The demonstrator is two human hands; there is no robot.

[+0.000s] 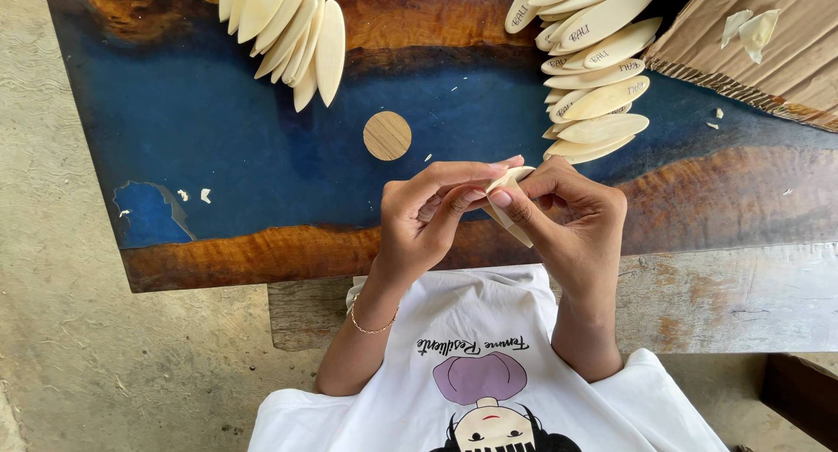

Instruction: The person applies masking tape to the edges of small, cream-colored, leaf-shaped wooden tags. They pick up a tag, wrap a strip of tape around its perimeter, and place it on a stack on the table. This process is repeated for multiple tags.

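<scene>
1. Both hands meet over the near edge of the counter (218, 260): the left hand (428, 216) and the right hand (567, 216) are each closed in a pinch on one pale oval wooden piece (509, 180), held up off the surface between them.
2. Left thumb and forefinger pinch the piece's upper end; the right hand's fingers curl round its lower part, and a pale tip shows below them. What the fingertips do to the surface is too small to tell.
3. By my reading, the step in hand is working over or peeling this single piece, one of many.
4. At the far left of the counter lies a fanned stack of plain ovals (288, 29); at the far right lies a fanned stack of ovals with dark lettering (594, 68). A small round wooden disc (387, 135) sits alone on the blue part between them.
5. Corrugated cardboard (768, 51) at the right corner carries pale scraps (751, 26); more flecks dot the counter.
6. Any next move would call for a steady pinch and small fingertip motion, since the piece looks thin and light.
</scene>
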